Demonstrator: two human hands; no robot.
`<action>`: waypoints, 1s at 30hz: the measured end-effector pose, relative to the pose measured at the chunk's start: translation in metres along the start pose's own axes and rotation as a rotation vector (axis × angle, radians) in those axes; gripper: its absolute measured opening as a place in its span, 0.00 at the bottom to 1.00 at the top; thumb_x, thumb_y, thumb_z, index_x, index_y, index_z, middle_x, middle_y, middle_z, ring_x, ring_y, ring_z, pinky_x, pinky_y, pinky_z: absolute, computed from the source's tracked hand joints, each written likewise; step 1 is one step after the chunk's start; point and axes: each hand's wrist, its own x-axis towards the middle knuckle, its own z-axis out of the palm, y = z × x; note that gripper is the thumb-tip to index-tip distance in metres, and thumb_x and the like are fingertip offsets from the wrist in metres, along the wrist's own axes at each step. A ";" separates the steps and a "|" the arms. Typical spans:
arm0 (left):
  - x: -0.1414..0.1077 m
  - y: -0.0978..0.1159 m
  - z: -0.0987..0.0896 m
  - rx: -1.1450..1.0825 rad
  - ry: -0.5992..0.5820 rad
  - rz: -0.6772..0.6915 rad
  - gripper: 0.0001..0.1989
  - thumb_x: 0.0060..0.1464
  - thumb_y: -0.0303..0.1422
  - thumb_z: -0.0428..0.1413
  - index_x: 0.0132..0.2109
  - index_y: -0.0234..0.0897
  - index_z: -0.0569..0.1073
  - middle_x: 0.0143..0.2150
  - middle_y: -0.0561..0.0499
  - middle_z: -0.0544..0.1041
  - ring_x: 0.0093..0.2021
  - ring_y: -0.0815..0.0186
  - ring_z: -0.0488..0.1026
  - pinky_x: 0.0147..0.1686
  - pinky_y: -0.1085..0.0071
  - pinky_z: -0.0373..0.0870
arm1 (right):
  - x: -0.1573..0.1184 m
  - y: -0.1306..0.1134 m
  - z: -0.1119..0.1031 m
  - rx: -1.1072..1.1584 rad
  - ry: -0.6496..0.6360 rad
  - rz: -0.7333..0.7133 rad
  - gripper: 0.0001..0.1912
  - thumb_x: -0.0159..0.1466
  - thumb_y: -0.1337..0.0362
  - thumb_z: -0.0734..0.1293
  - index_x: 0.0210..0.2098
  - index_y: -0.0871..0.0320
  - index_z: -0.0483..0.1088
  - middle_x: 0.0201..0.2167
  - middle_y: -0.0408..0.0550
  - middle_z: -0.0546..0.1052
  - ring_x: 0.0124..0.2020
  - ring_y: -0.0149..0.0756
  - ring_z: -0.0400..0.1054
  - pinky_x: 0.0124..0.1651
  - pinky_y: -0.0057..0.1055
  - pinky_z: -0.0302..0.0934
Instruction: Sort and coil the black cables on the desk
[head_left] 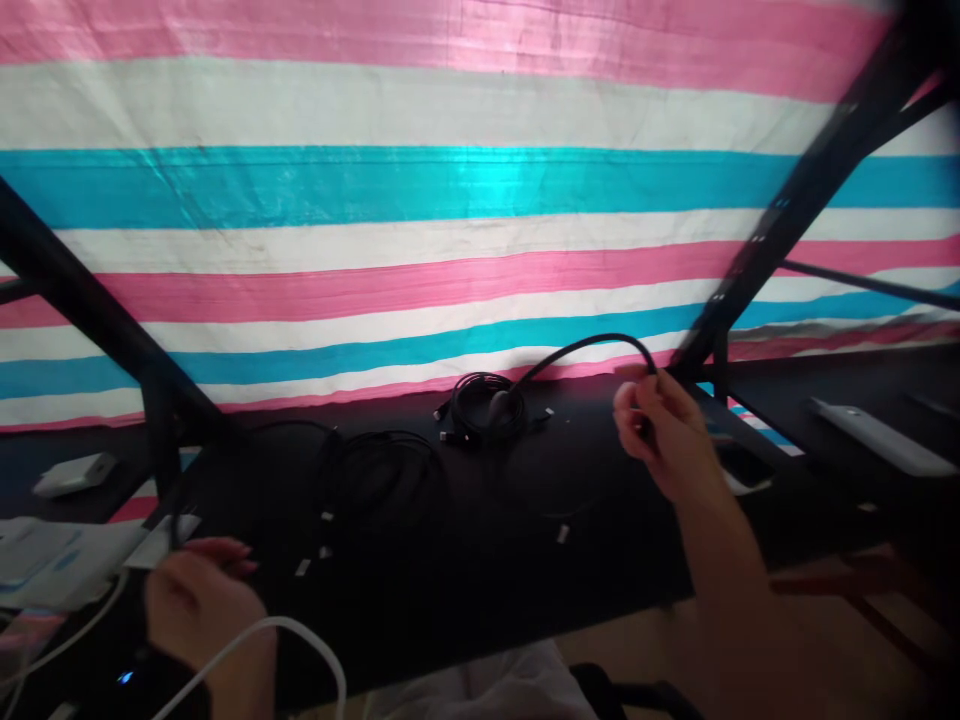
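Note:
My right hand (660, 425) is raised over the right side of the black table, its fingers closed around a black cable (592, 342). That cable arcs from the fingers leftward and down to a rounded dark piece (500, 403) by a coiled black cable (480, 385). At the lower left, my left hand (202, 600) is closed, and a dark cable (175, 520) rises from its fingers; the dim light blurs the grip. Between the hands lies a looser loop of black cable (382, 470). A white cable (292, 622) passes in front of my left wrist.
Small white tags (562, 534) are scattered on the table (465, 570). White packets (60, 560) and a white adapter (75, 474) lie at the left. A dark phone-like slab (744, 464) and a white strip (881, 437) lie right. Black frame legs (795, 200) stand before a striped sheet (450, 180).

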 end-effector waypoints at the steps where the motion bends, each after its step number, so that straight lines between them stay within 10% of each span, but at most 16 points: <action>1: -0.005 0.001 0.005 0.049 0.008 -0.007 0.14 0.57 0.29 0.40 0.25 0.36 0.63 0.23 0.55 0.65 0.21 0.71 0.62 0.24 0.74 0.61 | -0.001 -0.001 0.012 -0.007 -0.046 -0.024 0.16 0.58 0.52 0.67 0.38 0.56 0.71 0.19 0.37 0.66 0.10 0.19 0.50 0.11 0.18 0.38; 5: -0.027 0.008 0.023 0.132 0.024 0.101 0.08 0.54 0.34 0.50 0.39 0.34 0.69 0.38 0.47 0.71 0.39 0.60 0.70 0.41 0.63 0.67 | -0.004 -0.004 0.045 -0.119 -0.248 -0.083 0.16 0.61 0.53 0.64 0.41 0.57 0.72 0.21 0.39 0.68 0.13 0.20 0.55 0.14 0.19 0.43; 8: -0.044 0.025 0.033 0.069 0.079 0.458 0.24 0.52 0.38 0.52 0.53 0.30 0.65 0.55 0.36 0.66 0.58 0.50 0.61 0.56 0.52 0.56 | -0.007 -0.002 0.061 -0.193 -0.417 -0.130 0.16 0.64 0.56 0.61 0.45 0.58 0.72 0.22 0.40 0.69 0.14 0.20 0.56 0.16 0.20 0.48; 10: -0.056 0.039 0.038 -0.067 -0.146 0.634 0.28 0.52 0.39 0.52 0.58 0.30 0.61 0.59 0.36 0.64 0.62 0.51 0.57 0.60 0.52 0.52 | -0.010 0.000 0.071 -0.218 -0.520 -0.162 0.15 0.65 0.59 0.60 0.46 0.58 0.72 0.23 0.40 0.70 0.15 0.20 0.57 0.17 0.19 0.51; 14: -0.071 0.063 0.053 -0.243 -0.604 0.436 0.10 0.55 0.36 0.52 0.41 0.36 0.70 0.31 0.50 0.77 0.40 0.61 0.75 0.51 0.61 0.66 | -0.015 0.002 0.086 -0.203 -0.602 -0.175 0.15 0.65 0.59 0.60 0.46 0.58 0.73 0.21 0.40 0.70 0.15 0.20 0.58 0.18 0.19 0.52; 18: -0.071 0.074 0.074 -0.444 -0.433 0.166 0.19 0.60 0.35 0.46 0.20 0.39 0.61 0.11 0.61 0.56 0.17 0.71 0.67 0.39 0.65 0.71 | -0.022 0.009 0.091 -0.068 -0.549 -0.088 0.14 0.64 0.58 0.62 0.42 0.59 0.74 0.17 0.38 0.68 0.13 0.21 0.57 0.17 0.19 0.51; 25: -0.066 0.091 0.086 -0.663 -0.221 -0.070 0.18 0.61 0.41 0.45 0.25 0.39 0.59 0.13 0.64 0.53 0.08 0.76 0.54 0.25 0.69 0.70 | -0.056 0.047 0.087 -0.221 -0.770 -0.008 0.09 0.61 0.61 0.66 0.35 0.58 0.77 0.32 0.47 0.78 0.34 0.33 0.71 0.37 0.28 0.64; 30: -0.064 0.083 0.081 -0.560 -0.244 0.025 0.16 0.62 0.41 0.42 0.27 0.40 0.60 0.13 0.63 0.56 0.09 0.73 0.58 0.21 0.69 0.69 | -0.063 0.062 0.076 -0.277 -0.797 0.044 0.11 0.64 0.64 0.61 0.38 0.56 0.76 0.37 0.46 0.79 0.39 0.35 0.72 0.41 0.30 0.65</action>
